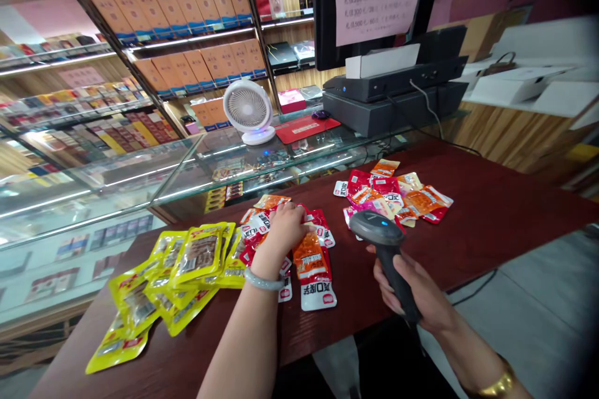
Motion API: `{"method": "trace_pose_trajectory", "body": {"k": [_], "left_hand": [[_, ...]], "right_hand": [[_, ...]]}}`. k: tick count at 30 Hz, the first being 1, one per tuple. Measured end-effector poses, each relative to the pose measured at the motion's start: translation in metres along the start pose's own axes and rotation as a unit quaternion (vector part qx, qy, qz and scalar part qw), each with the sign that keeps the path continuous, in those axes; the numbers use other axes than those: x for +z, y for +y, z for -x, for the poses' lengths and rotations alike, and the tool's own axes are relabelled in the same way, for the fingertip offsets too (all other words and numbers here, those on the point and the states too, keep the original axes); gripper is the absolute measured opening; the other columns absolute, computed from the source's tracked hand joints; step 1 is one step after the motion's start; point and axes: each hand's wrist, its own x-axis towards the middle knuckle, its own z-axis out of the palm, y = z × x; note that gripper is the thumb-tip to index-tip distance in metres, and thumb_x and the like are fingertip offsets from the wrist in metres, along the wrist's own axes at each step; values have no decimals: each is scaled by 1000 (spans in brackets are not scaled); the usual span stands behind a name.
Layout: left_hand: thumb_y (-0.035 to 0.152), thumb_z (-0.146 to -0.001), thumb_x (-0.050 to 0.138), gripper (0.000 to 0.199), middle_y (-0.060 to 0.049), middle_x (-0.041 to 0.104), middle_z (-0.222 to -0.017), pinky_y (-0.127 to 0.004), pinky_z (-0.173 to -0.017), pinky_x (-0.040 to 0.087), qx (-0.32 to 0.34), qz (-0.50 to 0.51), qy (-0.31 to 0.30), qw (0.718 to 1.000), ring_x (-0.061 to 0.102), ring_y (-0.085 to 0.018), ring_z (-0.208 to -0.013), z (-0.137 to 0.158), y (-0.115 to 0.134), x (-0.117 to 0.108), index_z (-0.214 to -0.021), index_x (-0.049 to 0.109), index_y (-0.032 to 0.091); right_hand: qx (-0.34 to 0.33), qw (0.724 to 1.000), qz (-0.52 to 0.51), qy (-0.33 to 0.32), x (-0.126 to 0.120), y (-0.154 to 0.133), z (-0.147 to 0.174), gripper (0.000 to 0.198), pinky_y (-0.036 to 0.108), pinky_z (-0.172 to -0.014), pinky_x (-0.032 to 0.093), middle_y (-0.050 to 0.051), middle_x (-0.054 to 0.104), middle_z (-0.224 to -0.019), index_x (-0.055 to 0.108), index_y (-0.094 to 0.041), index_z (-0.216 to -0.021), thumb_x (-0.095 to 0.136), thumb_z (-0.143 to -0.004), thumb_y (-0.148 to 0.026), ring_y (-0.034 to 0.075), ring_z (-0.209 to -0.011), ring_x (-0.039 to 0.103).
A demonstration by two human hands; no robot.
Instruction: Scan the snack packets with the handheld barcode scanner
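Note:
My right hand [412, 290] is wrapped round the handle of a dark grey barcode scanner [377, 227], held over the front edge of the brown table with its head tilted up. My left hand [289, 224] rests on a pile of small snack packets, its fingers curled down and its thumb against an orange and red snack packet [311, 259]; the fingertips are partly hidden. Left of this pile lie several yellow snack bags [199, 252], overlapping each other. Beyond the scanner is a second heap of red and orange snack packets [386, 190].
Behind the brown table [491, 199] runs a glass display counter [187, 181]. On it stand a white fan [249, 109], a red mouse pad [306, 129] and a black monitor [325, 19] with a cash drawer [355, 115]. Shelves of boxes [173, 6] fill the back wall.

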Motion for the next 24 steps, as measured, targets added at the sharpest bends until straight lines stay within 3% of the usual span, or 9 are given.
{"method": "trace_pose_trajectory", "body": {"k": [6,11,18,24], "left_hand": [[44,-83,61,23,-6,71,-93,-39,-93,35,-33,9,23,999,61,-25,-98,-1,2,-6,-92,64,23],[48,-86,52,26,0,68,-76,-28,-73,40,-97,161,138,972,62,-18,-76,-2,-5,-8,-83,61,24],[48,-86,49,26,5,51,-61,-23,-54,40,-175,412,199,872,51,-12,-54,-10,-5,0,-84,52,22],[40,-87,50,19,3,57,-77,-26,-54,50,-150,650,100,738,56,-10,-58,-8,14,8,-94,46,22]], "right_hand": [[2,1000,-2,-5,-3,2,-1,37,17,-35,31,-4,54,-66,57,-23,-115,61,-88,-50,5,-36,43],[0,1000,-3,-10,-3,2,0,37,17,-35,32,-5,52,-65,56,-22,-114,60,-89,-50,5,-37,42],[12,998,61,-18,3,5,-1,34,16,-34,33,-6,52,-65,55,-21,-104,64,-87,-49,4,-38,40],[18,993,87,-75,19,9,-10,32,15,-35,35,-6,51,-65,52,-21,-95,62,-87,-50,4,-39,43]]}}
